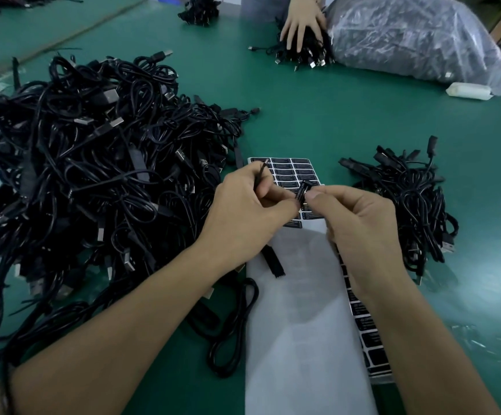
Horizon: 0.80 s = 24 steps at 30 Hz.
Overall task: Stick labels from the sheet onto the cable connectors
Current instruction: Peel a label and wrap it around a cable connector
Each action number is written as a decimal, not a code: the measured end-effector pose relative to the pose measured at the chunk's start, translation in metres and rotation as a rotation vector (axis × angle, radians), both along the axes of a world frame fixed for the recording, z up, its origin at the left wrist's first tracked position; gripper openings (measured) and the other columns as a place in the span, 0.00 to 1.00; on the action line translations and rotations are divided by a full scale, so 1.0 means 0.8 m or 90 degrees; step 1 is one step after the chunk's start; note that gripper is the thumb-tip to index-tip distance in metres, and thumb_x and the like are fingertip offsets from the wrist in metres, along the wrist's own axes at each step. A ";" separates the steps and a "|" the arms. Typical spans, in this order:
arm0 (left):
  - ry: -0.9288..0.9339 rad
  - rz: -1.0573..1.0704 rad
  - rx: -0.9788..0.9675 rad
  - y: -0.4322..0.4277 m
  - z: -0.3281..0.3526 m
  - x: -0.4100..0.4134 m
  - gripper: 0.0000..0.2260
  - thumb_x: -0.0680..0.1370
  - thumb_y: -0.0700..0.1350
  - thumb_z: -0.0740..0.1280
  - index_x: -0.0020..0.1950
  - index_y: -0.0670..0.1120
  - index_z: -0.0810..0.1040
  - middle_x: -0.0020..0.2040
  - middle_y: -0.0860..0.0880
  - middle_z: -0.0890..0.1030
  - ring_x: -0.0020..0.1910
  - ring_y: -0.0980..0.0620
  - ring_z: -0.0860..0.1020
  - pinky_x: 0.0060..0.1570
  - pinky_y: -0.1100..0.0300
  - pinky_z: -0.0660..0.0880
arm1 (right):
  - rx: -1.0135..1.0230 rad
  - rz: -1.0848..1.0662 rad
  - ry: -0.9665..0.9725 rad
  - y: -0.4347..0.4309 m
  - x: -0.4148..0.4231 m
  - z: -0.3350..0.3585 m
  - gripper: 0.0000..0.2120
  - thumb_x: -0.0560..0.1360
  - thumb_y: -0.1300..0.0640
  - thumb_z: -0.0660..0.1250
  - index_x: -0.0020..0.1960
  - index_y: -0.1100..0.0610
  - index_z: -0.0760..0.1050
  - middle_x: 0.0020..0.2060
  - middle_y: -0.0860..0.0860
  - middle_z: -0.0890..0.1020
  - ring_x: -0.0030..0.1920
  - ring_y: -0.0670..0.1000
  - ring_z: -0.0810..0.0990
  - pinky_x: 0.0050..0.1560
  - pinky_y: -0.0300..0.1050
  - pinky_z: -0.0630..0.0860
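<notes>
A sheet of black labels [291,170] lies on the green table, and its near part is bare white backing [300,310]. Above it my left hand [243,211] grips a black cable connector [301,193], with the thin cable [262,172] rising between its fingers. My right hand [360,217] pinches the connector's other side with thumb and forefinger, where a black label sits against it. A second label sheet [369,333] peeks out under my right forearm.
A big tangled heap of black cables [87,163] fills the left. A smaller bundle [413,202] lies at the right. Across the table another person's hand [301,25] rests on a cable bunch beside a large plastic bag [416,37]. A white object [469,91] lies near the bag.
</notes>
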<state>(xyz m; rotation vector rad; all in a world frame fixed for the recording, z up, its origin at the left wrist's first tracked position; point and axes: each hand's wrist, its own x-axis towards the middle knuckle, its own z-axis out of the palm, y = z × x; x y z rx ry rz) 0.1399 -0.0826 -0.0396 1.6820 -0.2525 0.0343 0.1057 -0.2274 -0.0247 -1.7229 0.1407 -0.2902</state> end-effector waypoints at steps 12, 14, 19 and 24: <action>0.008 -0.011 -0.005 0.002 0.002 -0.002 0.17 0.68 0.41 0.71 0.37 0.49 0.60 0.38 0.49 0.86 0.37 0.47 0.78 0.46 0.36 0.78 | -0.047 0.012 -0.022 -0.004 0.003 -0.004 0.07 0.72 0.56 0.75 0.35 0.48 0.84 0.24 0.42 0.77 0.24 0.41 0.69 0.27 0.30 0.66; 0.003 -0.013 0.003 0.002 0.001 -0.002 0.17 0.68 0.40 0.71 0.37 0.48 0.61 0.39 0.49 0.86 0.38 0.41 0.80 0.45 0.36 0.79 | -0.050 0.013 -0.019 -0.004 0.003 -0.004 0.11 0.73 0.60 0.74 0.34 0.48 0.84 0.24 0.43 0.77 0.24 0.40 0.68 0.27 0.31 0.66; -0.042 0.007 0.055 0.000 -0.002 -0.006 0.18 0.71 0.42 0.73 0.37 0.48 0.61 0.39 0.56 0.86 0.41 0.51 0.85 0.47 0.51 0.82 | -0.061 -0.020 -0.034 -0.003 0.005 -0.006 0.10 0.73 0.60 0.73 0.35 0.52 0.82 0.28 0.48 0.79 0.29 0.43 0.71 0.31 0.33 0.70; -0.073 -0.003 0.103 -0.002 -0.003 -0.008 0.17 0.74 0.45 0.71 0.38 0.49 0.61 0.42 0.56 0.84 0.37 0.62 0.79 0.34 0.71 0.72 | 0.015 -0.085 -0.073 -0.006 0.006 -0.004 0.05 0.77 0.59 0.71 0.44 0.51 0.81 0.30 0.44 0.80 0.31 0.42 0.74 0.35 0.36 0.72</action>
